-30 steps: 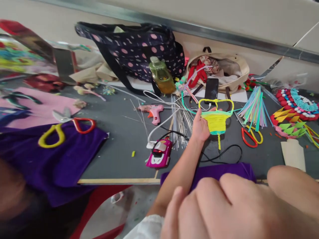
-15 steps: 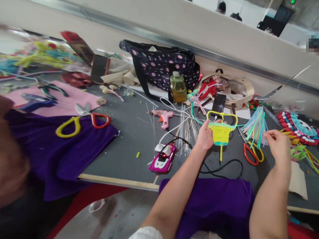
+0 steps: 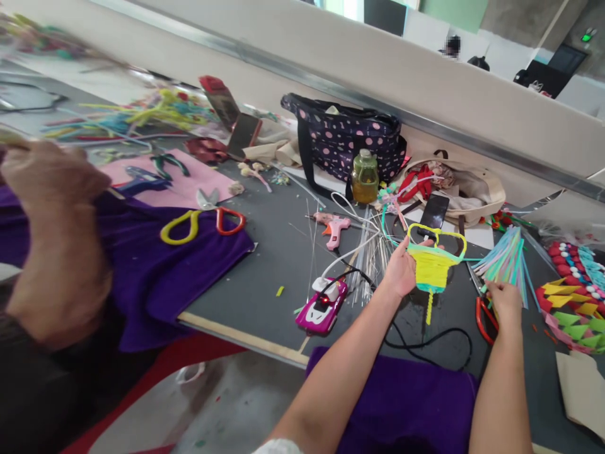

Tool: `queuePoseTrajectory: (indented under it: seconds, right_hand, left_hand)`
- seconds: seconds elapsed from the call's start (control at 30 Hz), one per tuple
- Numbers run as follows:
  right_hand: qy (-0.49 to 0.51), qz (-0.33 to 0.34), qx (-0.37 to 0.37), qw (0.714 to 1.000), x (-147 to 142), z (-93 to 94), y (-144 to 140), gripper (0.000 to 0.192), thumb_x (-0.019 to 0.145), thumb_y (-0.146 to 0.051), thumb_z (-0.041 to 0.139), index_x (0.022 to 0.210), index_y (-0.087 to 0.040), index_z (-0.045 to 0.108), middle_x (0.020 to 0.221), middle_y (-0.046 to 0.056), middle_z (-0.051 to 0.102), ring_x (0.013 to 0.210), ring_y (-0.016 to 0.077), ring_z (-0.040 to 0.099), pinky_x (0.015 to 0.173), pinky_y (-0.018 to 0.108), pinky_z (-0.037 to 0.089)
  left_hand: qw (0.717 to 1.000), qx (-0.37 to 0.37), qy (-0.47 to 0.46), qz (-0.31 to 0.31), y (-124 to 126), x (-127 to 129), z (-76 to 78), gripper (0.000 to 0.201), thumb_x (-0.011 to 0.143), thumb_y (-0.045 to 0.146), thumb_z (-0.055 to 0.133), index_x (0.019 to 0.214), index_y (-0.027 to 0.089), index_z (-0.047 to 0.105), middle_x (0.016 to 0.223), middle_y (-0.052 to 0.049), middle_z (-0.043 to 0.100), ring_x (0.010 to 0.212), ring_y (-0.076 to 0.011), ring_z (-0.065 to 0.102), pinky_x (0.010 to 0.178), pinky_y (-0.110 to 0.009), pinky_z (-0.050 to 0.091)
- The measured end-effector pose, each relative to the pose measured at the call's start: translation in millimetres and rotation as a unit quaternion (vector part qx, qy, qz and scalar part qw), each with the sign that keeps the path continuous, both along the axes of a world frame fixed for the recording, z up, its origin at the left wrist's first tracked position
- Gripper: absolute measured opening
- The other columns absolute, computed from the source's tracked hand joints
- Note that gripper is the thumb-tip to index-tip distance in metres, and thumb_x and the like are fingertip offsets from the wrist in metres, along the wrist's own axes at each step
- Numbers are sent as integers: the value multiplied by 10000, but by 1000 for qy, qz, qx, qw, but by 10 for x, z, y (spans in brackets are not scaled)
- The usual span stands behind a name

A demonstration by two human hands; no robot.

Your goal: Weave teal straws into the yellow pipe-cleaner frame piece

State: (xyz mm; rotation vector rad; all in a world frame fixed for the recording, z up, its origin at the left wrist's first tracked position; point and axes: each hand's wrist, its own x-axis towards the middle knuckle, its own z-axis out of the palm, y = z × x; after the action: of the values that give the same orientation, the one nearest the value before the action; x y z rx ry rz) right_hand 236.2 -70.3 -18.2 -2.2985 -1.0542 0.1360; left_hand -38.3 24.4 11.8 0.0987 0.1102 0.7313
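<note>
My left hand (image 3: 401, 272) is closed on the left edge of a yellow pipe-cleaner figure (image 3: 432, 268). This has looped outlines on top, a wound yellow body, mint-green trim and a twisted stem pointing down. Over at the right, my right hand (image 3: 507, 304) has its fingers pinched together; a small greenish bit shows at the fingertips, too small to name. It hovers by a fanned bundle of pastel pipe cleaners (image 3: 503, 260) and partly covers red-and-yellow-handled scissors (image 3: 482, 321).
A pink glue gun (image 3: 332, 228), a purple car-shaped power strip (image 3: 322, 309) and bare wires lie left of my arm. Behind stand a patterned bag (image 3: 350, 135) and a green bottle (image 3: 365, 178). Another person's hand (image 3: 51, 173) is at far left, near larger scissors (image 3: 208, 217).
My view has swung left. My right hand has moved inward and down, from beside the pipe-cleaner bundle to over the scissors. The other person's hand has come into view.
</note>
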Motion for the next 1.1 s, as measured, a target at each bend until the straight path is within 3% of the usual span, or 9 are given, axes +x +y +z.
queuePoseTrajectory:
  seconds: [0.07, 0.1, 0.2, 0.3, 0.4, 0.5, 0.63, 0.97, 1.1]
  right_hand:
    - [55, 1, 11, 998, -7, 54, -63, 286, 669, -449, 636, 534, -197, 627, 454, 39, 569, 429, 174, 492, 444, 298, 334]
    - [138, -8, 57, 989, -25, 110, -100, 272, 649, -445, 665, 589, -181, 644, 489, 32, 593, 431, 159, 494, 425, 280, 336]
    - [352, -6, 190, 917, -138, 352, -200, 309, 578, -416, 762, 706, -162, 642, 592, 28, 657, 456, 134, 535, 381, 219, 333]
    - [425, 3, 302, 853, -318, 589, -236, 287, 575, -333, 796, 723, -164, 617, 616, 22, 672, 468, 118, 567, 405, 197, 389]
    - [442, 44, 362, 820, -538, 697, -209, 267, 604, -299, 796, 711, -164, 592, 649, 21, 680, 476, 99, 564, 432, 196, 425]
    - [436, 100, 349, 823, -739, 663, -166, 248, 649, -295, 783, 720, -165, 585, 580, -6, 629, 410, 71, 484, 372, 170, 336]
    - [410, 150, 296, 850, -869, 517, -127, 246, 674, -320, 777, 762, -167, 605, 588, -22, 589, 425, 65, 458, 380, 176, 334]
    - [375, 191, 235, 876, -876, 313, -22, 224, 721, -375, 739, 782, -187, 633, 622, -46, 518, 457, 63, 429, 408, 189, 324]
    - [355, 185, 200, 895, -831, 257, -11, 243, 744, -417, 712, 798, -195, 629, 616, -41, 531, 490, 78, 442, 437, 191, 348]
  left_hand:
    - [1000, 7, -5, 0, 0, -11, 11, 559, 892, 479, 426, 1267, 79, 536, 1178, -180, 656, 1083, -324, 619, 987, -456, 389]
    - [1000, 10, -7, 2, -1, -16, 17, 558, 888, 483, 433, 1261, 82, 541, 1175, -178, 658, 1082, -324, 619, 986, -455, 390]
    - [1000, 13, -2, 7, -5, -31, 28, 556, 879, 491, 449, 1241, 82, 557, 1161, -179, 663, 1072, -322, 624, 978, -449, 395]
    - [1000, 12, 10, 13, -1, -37, 19, 551, 879, 493, 448, 1215, 75, 575, 1137, -184, 672, 1055, -316, 633, 969, -439, 402]
    - [999, 12, 22, 21, 13, -40, -4, 536, 871, 489, 470, 1190, 76, 592, 1114, -183, 680, 1038, -313, 641, 958, -432, 410]
    - [999, 13, 35, 24, 20, -47, -21, 521, 857, 489, 504, 1162, 80, 610, 1096, -176, 688, 1030, -308, 644, 950, -422, 416]
    - [998, 16, 54, 23, 14, -55, -24, 454, 839, 447, 564, 1114, 92, 632, 1059, -156, 702, 1016, -290, 651, 944, -397, 421]
    - [994, 43, 90, 40, -24, -36, -14, 316, 820, 320, 631, 1085, 148, 644, 1018, -109, 708, 943, -241, 667, 912, -373, 454]
    - [989, 50, 120, 70, -26, -1, -53, 269, 768, 310, 705, 978, 148, 664, 994, -102, 709, 893, -230, 672, 895, -375, 467]
